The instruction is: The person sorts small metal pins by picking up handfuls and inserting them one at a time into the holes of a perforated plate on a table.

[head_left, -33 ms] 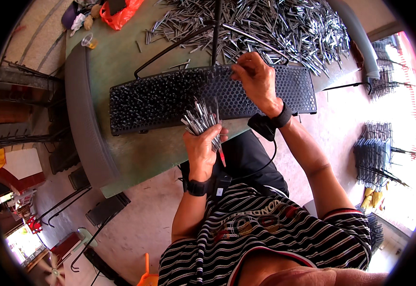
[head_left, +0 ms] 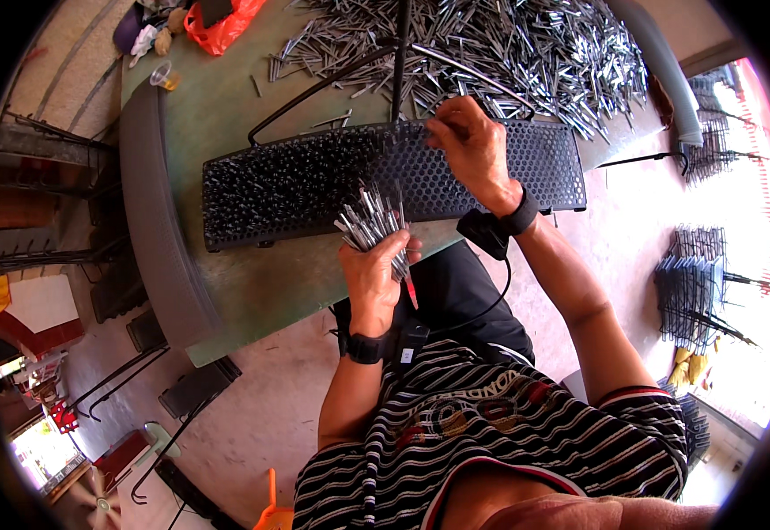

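Note:
A bundle of thin silvery metal strips [head_left: 373,217] fans upward out of my left hand [head_left: 373,281], whose fingers and thumb are closed round it. Behind the bundle lies a long black perforated panel [head_left: 526,163], set lengthwise across the table edge. Many strip ends stand in the holes of its left part; toward the right the holes show bare. Over the right half of the panel is my right hand [head_left: 475,146], its fingertips pinched together near the far edge. Whatever those fingers hold, if anything, is too small to make out.
A large heap of loose metal strips [head_left: 491,53] covers the far part of the green table [head_left: 252,305]. Black rods [head_left: 323,87] arch up behind the panel. A grey curved pad [head_left: 160,221], a plastic cup [head_left: 164,76] and a red bag [head_left: 226,26] are at left.

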Demonstrator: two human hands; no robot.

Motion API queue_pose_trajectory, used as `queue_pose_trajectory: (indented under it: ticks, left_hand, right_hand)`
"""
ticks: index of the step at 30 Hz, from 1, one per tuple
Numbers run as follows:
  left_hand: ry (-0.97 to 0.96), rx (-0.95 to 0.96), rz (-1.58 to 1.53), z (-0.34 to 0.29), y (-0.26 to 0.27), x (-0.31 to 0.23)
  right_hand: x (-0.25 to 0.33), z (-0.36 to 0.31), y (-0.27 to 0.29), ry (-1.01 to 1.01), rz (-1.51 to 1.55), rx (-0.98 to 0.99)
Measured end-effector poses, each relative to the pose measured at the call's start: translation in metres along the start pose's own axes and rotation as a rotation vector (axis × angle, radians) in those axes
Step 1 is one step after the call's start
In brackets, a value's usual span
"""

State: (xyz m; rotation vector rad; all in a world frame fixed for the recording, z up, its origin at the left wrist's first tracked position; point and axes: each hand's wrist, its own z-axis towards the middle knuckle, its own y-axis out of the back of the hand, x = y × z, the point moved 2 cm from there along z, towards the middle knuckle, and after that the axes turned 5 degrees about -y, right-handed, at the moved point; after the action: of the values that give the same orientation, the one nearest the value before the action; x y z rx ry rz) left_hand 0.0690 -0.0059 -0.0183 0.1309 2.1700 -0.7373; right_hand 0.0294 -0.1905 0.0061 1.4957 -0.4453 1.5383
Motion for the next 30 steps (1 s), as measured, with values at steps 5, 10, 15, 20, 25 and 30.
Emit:
queue_pose_trajectory:
  ticks: [5,10,15,20,25,30]
  left_hand:
    - [-0.005,-0.003,-0.003,0.001,0.000,-0.002]
    - [0.000,-0.034,-0.062,0.000,-0.003,-0.008]
    - [0.002,-0.063,-0.099,0.001,-0.005,-0.008]
    - [-0.038,-0.065,-0.061,0.004,-0.008,-0.003]
    - [-0.042,0.012,-0.027,0.007,-0.016,0.008]
    - [-0.050,0.067,0.024,0.007,-0.011,0.009]
  right_hand:
    - [-0.010,0.007,-0.010,0.106,-0.091,0.036]
    - [-0.007,0.010,-0.013,0.244,-0.276,0.070]
    - [-0.006,0.012,-0.012,0.453,-0.598,0.081]
    - [0.000,-0.007,-0.003,-0.180,-0.118,0.312]
    - [0.005,-0.021,0.004,-0.452,0.162,0.456]
    - [0.001,-0.004,0.014,-0.299,0.253,0.150]
